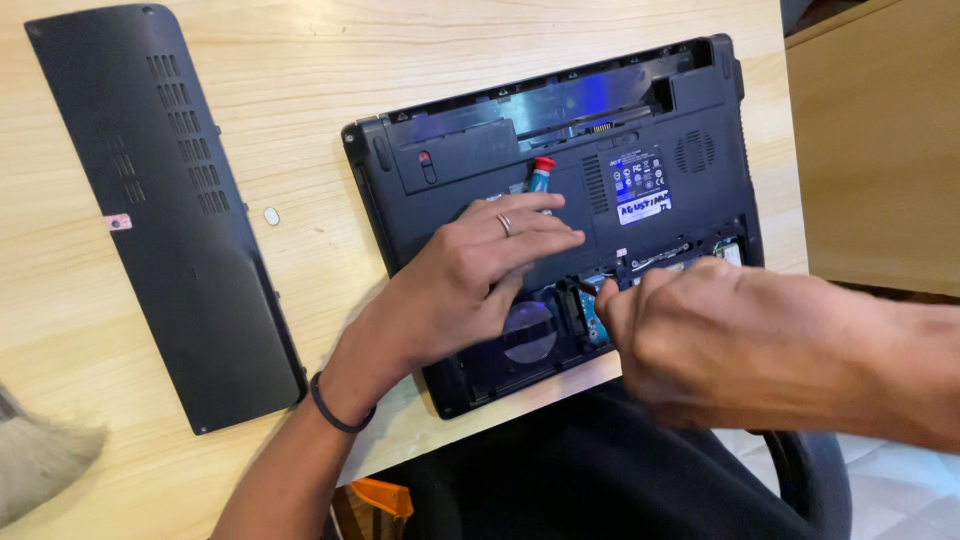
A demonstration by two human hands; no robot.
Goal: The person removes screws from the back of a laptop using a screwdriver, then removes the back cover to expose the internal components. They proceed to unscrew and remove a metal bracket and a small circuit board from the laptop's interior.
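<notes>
Laptop (pixel 640 130), upturned with its underside opened, lies at centre-right of the frame on the wooden table (pixel 300 60). At far left lies its removed black cover panel (pixel 170 210). The left hand (pixel 470 275) rests flat on the base, fingers together. The right hand (pixel 700 330), lower right, pinches something dark inside the open bay; what it is cannot be told.

Light wooden table (pixel 300 60); second wooden surface (pixel 880 150) just right of the table; pale tiled floor (pixel 900 490) below the table's near edge, lower right.
</notes>
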